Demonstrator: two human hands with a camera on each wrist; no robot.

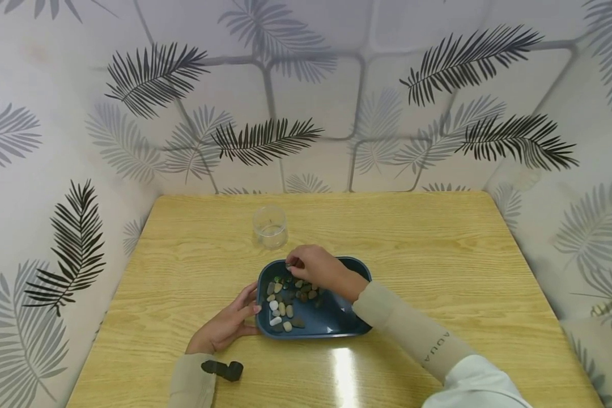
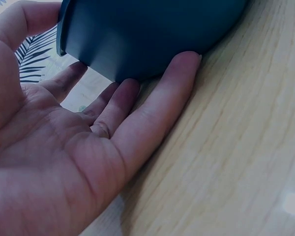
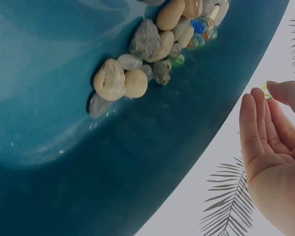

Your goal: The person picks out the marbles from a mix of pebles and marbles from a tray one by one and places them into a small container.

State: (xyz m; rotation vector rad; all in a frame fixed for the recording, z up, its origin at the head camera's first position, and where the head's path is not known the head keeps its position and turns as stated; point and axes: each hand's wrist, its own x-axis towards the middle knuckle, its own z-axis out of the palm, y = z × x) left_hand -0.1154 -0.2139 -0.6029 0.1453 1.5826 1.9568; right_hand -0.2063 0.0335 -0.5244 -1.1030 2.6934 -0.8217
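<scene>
A dark blue tray (image 1: 336, 314) stands on the table with pebbles (image 1: 282, 310) and glass marbles in it. At its left end my left hand (image 1: 228, 320) holds it; in the left wrist view the thumb is at the rim and the fingers (image 2: 160, 108) lie against the outer wall, low down. My right hand (image 1: 318, 266) is over the tray's far side. Between thumb and fingertips it pinches a clear glass marble (image 3: 266, 91) with yellow-green inside. More marbles (image 3: 200, 32) lie among the stones (image 3: 110, 78) in the right wrist view.
A clear glass cup (image 1: 270, 228) stands on the wooden table (image 1: 413, 238) behind the tray. Leaf-patterned sheeting (image 1: 316, 113) rises along the table's back and sides. The right forearm's sleeve (image 1: 408, 328) crosses the tray's right end.
</scene>
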